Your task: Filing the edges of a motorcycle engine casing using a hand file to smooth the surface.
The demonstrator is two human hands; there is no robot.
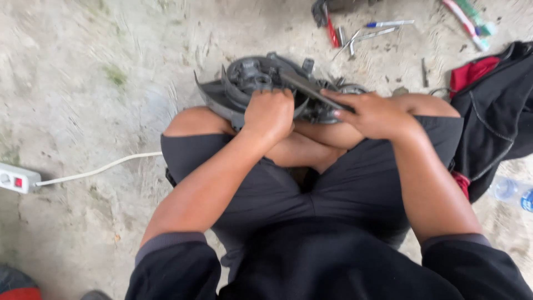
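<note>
Both hands, left and right, grip the grey housing resting on crossed legs.

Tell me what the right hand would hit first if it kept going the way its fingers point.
Probably the dark flat bar under the right hand's fingertips, then the grey round machine housing held by the left hand. Depth is unclear.

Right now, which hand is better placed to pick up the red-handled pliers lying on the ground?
Probably right. The right hand lies closer to the red-handled pliers; the left hand is clenched on the grey plastic housing.
</note>
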